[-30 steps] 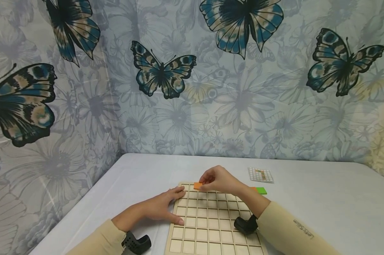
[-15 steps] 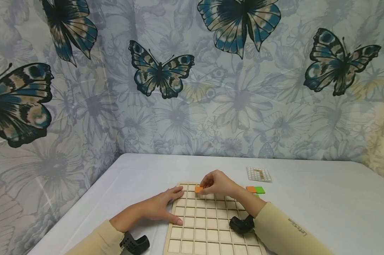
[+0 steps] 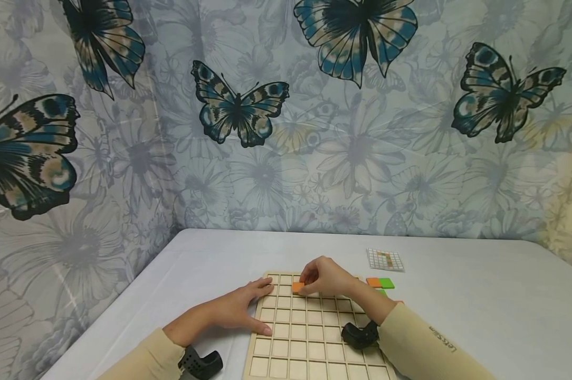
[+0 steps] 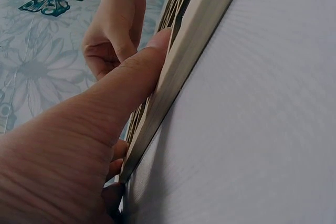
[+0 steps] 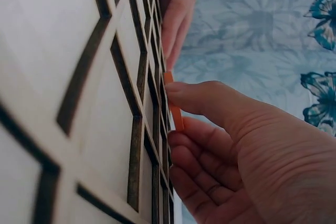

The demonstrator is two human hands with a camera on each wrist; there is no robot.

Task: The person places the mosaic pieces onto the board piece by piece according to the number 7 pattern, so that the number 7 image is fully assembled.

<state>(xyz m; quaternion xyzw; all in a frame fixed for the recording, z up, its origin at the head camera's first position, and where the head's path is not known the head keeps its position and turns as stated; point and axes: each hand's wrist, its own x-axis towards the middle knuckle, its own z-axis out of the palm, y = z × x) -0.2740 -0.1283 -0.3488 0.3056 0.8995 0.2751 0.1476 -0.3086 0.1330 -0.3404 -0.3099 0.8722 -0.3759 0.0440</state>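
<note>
A wooden grid board (image 3: 279, 366) with square cells lies on the table. My right hand (image 3: 327, 276) pinches a small orange square tile (image 3: 297, 287) between thumb and fingers, close over a cell near the board's far edge. In the right wrist view the tile (image 5: 177, 115) stands tilted against the grid bars, its lower part between thumb and index finger. Along the board's left side rests my left hand (image 3: 234, 307), fingers spread. The left wrist view has its thumb (image 4: 134, 69) lying on the board's rim.
Beyond the board's right side lie an orange tile (image 3: 373, 283) and a green tile (image 3: 387, 283), with more tiles partly hidden by the right arm. A small printed grid card (image 3: 385, 259) lies farther back on the white table (image 3: 480, 295). A butterfly-patterned cloth hangs behind.
My right hand has brought the orange tile slightly nearer and to the right, from the far row toward the row below. The left hand stays in place on the board.
</note>
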